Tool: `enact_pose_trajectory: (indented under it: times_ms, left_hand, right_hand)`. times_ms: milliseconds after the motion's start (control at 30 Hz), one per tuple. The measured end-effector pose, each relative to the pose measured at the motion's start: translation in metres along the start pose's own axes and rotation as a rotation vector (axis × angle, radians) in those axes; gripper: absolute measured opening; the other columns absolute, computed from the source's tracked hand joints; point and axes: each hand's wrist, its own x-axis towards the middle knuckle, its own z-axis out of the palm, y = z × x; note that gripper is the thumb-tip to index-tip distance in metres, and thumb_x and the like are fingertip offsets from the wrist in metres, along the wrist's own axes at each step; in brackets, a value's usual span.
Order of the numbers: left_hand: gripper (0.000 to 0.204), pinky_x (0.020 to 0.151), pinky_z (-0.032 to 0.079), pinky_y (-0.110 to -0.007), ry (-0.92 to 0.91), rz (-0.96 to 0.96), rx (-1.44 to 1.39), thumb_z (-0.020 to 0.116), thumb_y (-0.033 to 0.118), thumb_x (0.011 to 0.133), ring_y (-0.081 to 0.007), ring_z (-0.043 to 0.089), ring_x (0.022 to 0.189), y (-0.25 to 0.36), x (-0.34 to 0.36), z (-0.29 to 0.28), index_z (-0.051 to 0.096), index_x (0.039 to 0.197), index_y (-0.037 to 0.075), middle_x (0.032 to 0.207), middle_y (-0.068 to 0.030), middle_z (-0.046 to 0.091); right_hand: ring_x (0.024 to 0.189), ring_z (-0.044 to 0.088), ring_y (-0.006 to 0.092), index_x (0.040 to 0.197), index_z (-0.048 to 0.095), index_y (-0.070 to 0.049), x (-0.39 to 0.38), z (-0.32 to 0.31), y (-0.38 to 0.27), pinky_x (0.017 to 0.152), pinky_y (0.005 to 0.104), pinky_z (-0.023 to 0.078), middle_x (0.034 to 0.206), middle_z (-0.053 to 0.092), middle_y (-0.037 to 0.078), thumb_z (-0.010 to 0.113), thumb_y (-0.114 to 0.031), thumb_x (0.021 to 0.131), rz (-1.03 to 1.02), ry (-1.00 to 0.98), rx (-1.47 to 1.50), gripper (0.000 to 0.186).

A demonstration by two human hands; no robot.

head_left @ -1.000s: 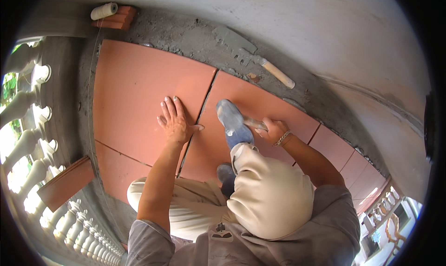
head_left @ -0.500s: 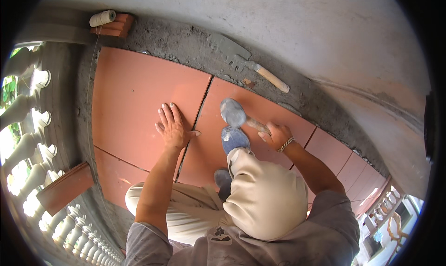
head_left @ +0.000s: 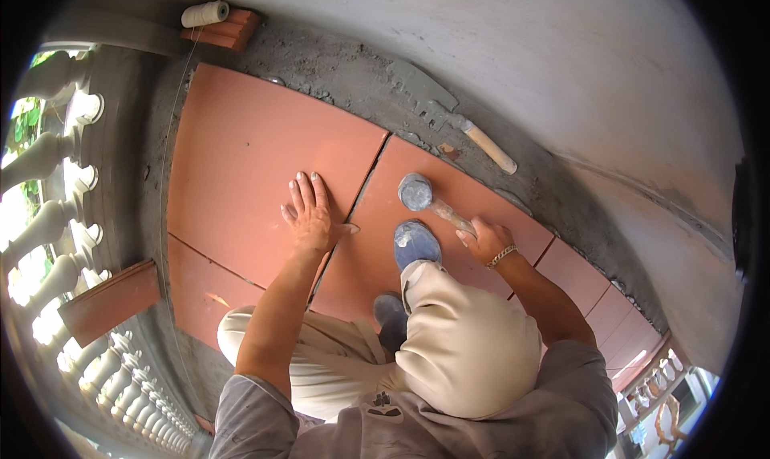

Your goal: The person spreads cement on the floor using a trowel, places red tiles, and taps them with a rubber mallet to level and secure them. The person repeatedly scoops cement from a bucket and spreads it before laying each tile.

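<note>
Seating tile: left hand [head_left: 311,218] flat, fingers spread on terracotta tile [head_left: 249,162]; right hand [head_left: 487,241] gripping rubber mallet [head_left: 417,193], head at its 10 o'clock; next, likely light taps near joint.

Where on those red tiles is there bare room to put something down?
The big tile is bare from the left hand up to the mortar strip. The small tile by the railing is bare too. It is crowded around the right hand, mallet and shoe.
</note>
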Motion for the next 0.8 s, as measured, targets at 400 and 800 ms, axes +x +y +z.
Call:
enact_pose_trajectory:
  times_ms: [400,800]
  left_hand:
    - [0.143,0.114,0.020,-0.068,-0.027,-0.002,-0.016,0.092,0.052,0.053,-0.0390,0.001,0.153,-0.002,-0.001,-0.001,0.005,0.158,0.005,0.164,-0.0215,0.002]
    - [0.144,0.114,0.019,-0.068,0.003,0.008,-0.036,0.091,0.054,0.051,-0.0390,0.003,0.153,-0.007,-0.008,0.007,0.007,0.158,0.007,0.165,-0.0201,0.003]
  right_hand:
    - [0.074,0.067,0.0446,0.094,0.061,-0.003,0.016,-0.001,-0.011,0.069,0.0543,0.053,0.078,0.069,0.023,0.060,-0.048,0.090,-0.069,-0.070,-0.030,0.045]
    - [0.071,0.067,0.0432,0.093,0.060,-0.005,0.010,0.004,-0.012,0.064,0.0541,0.053,0.074,0.068,0.022,0.064,-0.049,0.087,-0.159,-0.020,-0.068,0.044]
